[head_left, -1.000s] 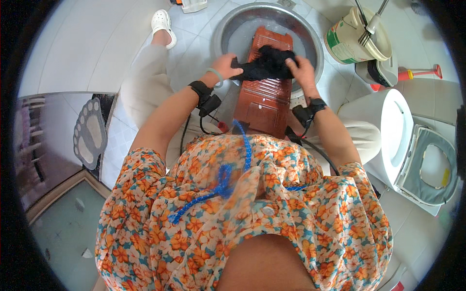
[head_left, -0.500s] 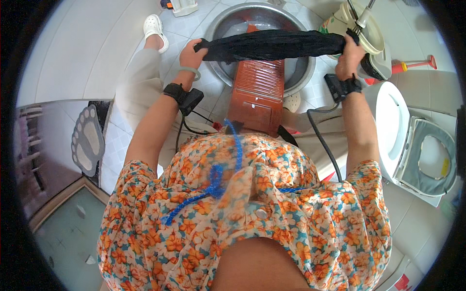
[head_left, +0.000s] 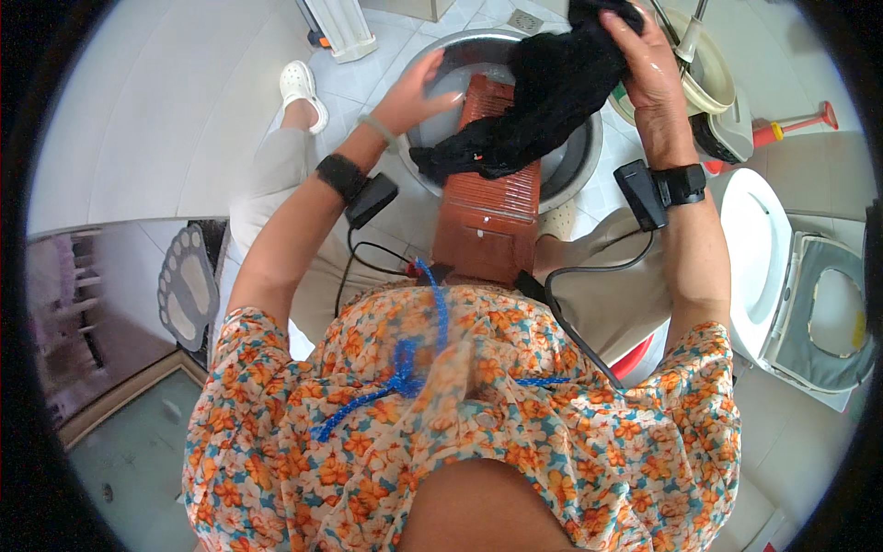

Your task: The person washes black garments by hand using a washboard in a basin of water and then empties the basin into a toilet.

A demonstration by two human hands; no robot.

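Note:
Wet-looking black cloth (head_left: pixel 552 106) hangs from my right hand (head_left: pixel 651 69), whose fingers are closed on its upper end. Its lower end trails across a reddish-brown ridged washboard (head_left: pixel 487 225). The washboard leans from my lap into a round metal basin (head_left: pixel 589 166) that has some water in it. My left hand (head_left: pixel 414 97) is off the cloth, over the basin's left rim, with its fingers spread and nothing in them. What kind of garment the cloth is I cannot make out.
A pale bucket (head_left: pixel 713 83) with mop handles stands right of the basin. Beyond it lies a red-and-yellow plunger (head_left: pixel 791 124). A white toilet (head_left: pixel 750 248) is close to my right elbow. At the far left stands a white stool-like frame (head_left: pixel 342 32). A foot-shaped mat (head_left: pixel 189 285) is at left.
My left hand has let go of the cloth, which was stretched between both hands. My right hand has risen farther away with one end, and the cloth now droops over the washboard.

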